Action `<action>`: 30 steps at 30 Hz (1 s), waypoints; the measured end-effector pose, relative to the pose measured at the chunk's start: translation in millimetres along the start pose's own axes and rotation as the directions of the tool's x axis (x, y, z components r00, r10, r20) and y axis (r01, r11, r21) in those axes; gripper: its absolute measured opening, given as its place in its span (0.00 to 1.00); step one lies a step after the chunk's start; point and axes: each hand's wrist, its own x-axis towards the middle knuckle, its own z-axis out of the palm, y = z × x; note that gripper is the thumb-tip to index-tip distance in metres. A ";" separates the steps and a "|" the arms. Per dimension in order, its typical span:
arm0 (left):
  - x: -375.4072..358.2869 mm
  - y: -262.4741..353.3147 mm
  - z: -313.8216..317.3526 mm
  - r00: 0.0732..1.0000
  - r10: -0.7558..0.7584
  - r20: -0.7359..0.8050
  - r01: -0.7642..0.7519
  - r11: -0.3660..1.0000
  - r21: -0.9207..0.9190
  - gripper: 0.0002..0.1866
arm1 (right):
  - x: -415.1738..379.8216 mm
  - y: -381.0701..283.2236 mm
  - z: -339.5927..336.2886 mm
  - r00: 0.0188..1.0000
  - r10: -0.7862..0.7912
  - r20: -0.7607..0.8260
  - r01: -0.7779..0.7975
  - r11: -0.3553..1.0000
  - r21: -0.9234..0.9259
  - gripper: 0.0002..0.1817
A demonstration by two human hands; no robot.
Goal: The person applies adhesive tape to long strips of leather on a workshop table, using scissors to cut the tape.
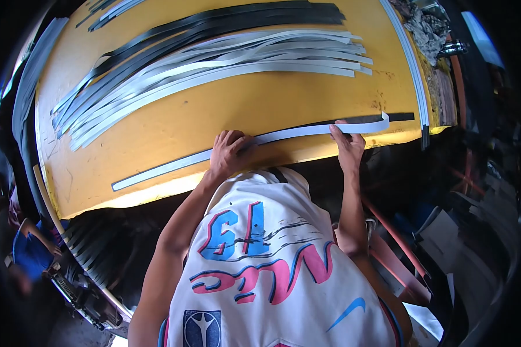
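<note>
A long white strip [185, 163] lies along a slightly wider black strip [402, 117] near the front edge of the yellow table. My left hand [228, 151] presses down on the white strip about midway, its fingers curled and close together. Farther right, my right hand [348, 144] pinches the same strip between thumb and fingers. Beyond that pinch, the white strip's free end bends upward, apart from the black strip. On the left, white rests on black with a thin dark border showing.
Bundled white strips [237, 61] and black strips [260, 16] lie across the yellow table [260, 98]. Long pale strips [408, 52] run down its right side, beside a crumpled grey heap [427, 32]. Dark strips [35, 75] hang over the left edge. A person's arm [40, 237] shows at lower left.
</note>
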 end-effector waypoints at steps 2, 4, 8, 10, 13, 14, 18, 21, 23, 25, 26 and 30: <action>-1.4 -2.3 2.2 1.000 0.003 0.002 -0.003 1.000 0.002 0.14 | 4.3 5.3 -0.2 1.000 0.008 0.001 -0.008 1.000 -0.004 0.10; -0.5 -1.3 1.2 1.000 0.009 0.007 -0.009 1.000 0.002 0.14 | 6.4 8.4 -0.3 1.000 -0.007 0.003 0.007 1.000 0.028 0.10; 2.2 2.1 -2.1 1.000 0.016 0.002 -0.016 1.000 -0.014 0.15 | 8.8 12.4 -5.6 1.000 -0.011 0.028 0.011 1.000 0.000 0.12; 2.0 1.0 -0.9 1.000 0.020 0.000 -0.020 1.000 -0.017 0.15 | 9.7 15.3 -7.0 0.999 -0.016 0.045 0.017 1.000 -0.016 0.12; 0.0 -1.6 2.5 1.000 0.015 -0.007 -0.015 1.000 -0.004 0.13 | 11.9 23.2 -11.7 0.998 -0.014 0.062 0.019 0.997 -0.076 0.12; -0.4 -2.2 3.4 1.000 0.013 -0.007 -0.013 1.000 0.001 0.13 | 12.8 26.1 -12.2 0.998 -0.014 0.060 0.018 0.997 -0.077 0.12; 1.7 -0.3 1.0 0.999 0.030 -0.011 -0.030 1.000 0.004 0.13 | 12.1 20.7 -8.7 0.998 0.009 0.057 -0.008 1.000 -0.011 0.12; 1.7 -0.7 0.6 0.999 0.033 -0.001 -0.033 0.999 0.015 0.13 | 12.5 12.9 -6.2 0.998 0.046 0.053 -0.045 0.999 -0.008 0.12; 0.2 -1.4 1.4 1.000 0.027 0.004 -0.027 0.999 0.019 0.13 | 13.8 13.4 -6.9 0.997 0.057 0.055 -0.056 0.998 -0.007 0.12; 0.2 -1.7 1.7 1.000 0.021 0.006 -0.021 0.999 0.024 0.13 | 16.0 16.1 -8.6 0.995 0.059 0.080 -0.056 0.998 -0.040 0.12; -0.2 -1.8 1.6 1.000 0.023 0.010 -0.023 0.999 0.026 0.13 | 16.4 17.2 -9.3 0.995 0.059 0.080 -0.056 0.998 -0.039 0.12; 0.8 -1.3 0.9 0.999 0.033 0.012 -0.033 0.999 0.026 0.13 | 17.7 19.1 -11.3 0.994 0.054 0.095 -0.048 0.997 -0.067 0.13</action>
